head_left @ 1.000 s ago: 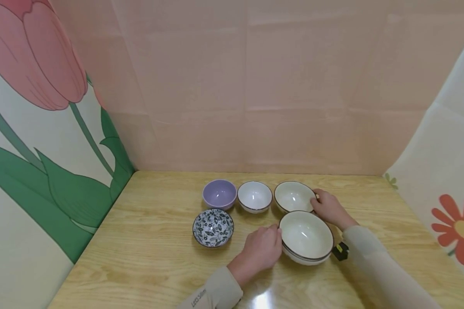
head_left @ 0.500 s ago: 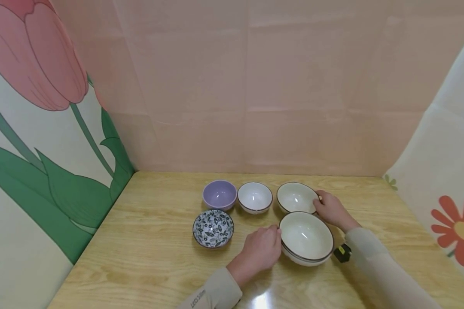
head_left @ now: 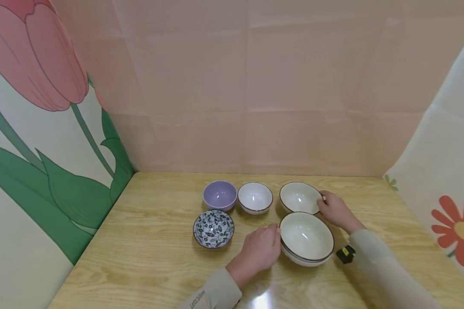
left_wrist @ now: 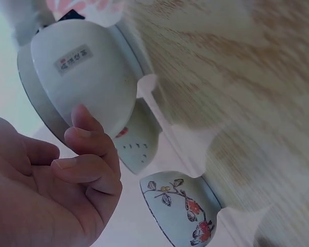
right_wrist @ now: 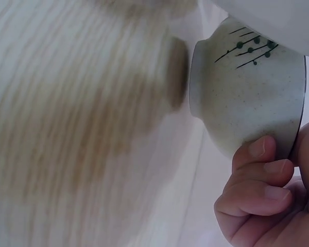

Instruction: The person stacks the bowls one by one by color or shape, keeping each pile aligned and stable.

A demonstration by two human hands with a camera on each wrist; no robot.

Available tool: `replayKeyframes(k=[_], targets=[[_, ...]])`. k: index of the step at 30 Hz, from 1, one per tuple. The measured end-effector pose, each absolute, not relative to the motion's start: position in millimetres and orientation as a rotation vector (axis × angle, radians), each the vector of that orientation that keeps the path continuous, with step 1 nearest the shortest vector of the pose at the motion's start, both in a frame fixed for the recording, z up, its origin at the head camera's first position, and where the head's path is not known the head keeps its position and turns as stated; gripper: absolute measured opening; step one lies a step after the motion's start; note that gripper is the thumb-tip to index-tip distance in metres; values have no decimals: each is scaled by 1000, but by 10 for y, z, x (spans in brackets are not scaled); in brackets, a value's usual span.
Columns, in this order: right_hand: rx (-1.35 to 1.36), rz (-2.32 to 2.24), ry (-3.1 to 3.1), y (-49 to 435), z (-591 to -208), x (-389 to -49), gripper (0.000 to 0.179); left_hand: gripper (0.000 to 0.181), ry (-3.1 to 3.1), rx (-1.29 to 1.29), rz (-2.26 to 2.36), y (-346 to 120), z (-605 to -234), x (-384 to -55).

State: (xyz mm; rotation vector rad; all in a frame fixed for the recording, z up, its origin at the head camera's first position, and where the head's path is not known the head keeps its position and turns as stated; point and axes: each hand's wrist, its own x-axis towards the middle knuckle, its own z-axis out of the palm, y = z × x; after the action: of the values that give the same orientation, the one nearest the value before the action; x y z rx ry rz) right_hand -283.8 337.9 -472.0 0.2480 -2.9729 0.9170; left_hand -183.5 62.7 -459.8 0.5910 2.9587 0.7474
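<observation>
On the wooden tabletop (head_left: 147, 240), two stacked big bowls (head_left: 306, 238), rims pinched at their left by the left hand (head_left: 257, 249), fingers (left_wrist: 90, 170) curled; just behind, a cream bowl (head_left: 300, 197), rim gripped by the right hand's bent fingers (right_wrist: 255, 198), foot perhaps touching the tabletop, hard to tell; farther left, a flowered bowl (head_left: 213, 229), behind it a purple bowl (head_left: 219, 195) beside a white one (head_left: 255, 197)

Head view: your bowl stack (head_left: 307, 236), lower R of ctr, hides most of its lower bowl (head_left: 307, 264) & part of cream bowl (head_left: 299, 198). Black item (head_left: 346, 254) w/ yellow mark: too small to ID. L wrist cam: can't read label (left_wrist: 73, 58) upper L; flowered bowl (left_wrist: 183, 206) cut off at btm. R wrist cam: your R hand (right_wrist: 268, 206) runs off R edge.
</observation>
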Motion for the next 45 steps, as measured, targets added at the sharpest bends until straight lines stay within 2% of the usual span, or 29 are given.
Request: replayKeyframes(k=[20,45], targets=[[225,995,-2912,3508,-4491,-2752,42,41,2975,643,764,608,-4641,-1813],[243,1007,-2941,3433,-4017,-2441,52,38,2972,665,790,610,-4639,-1829]])
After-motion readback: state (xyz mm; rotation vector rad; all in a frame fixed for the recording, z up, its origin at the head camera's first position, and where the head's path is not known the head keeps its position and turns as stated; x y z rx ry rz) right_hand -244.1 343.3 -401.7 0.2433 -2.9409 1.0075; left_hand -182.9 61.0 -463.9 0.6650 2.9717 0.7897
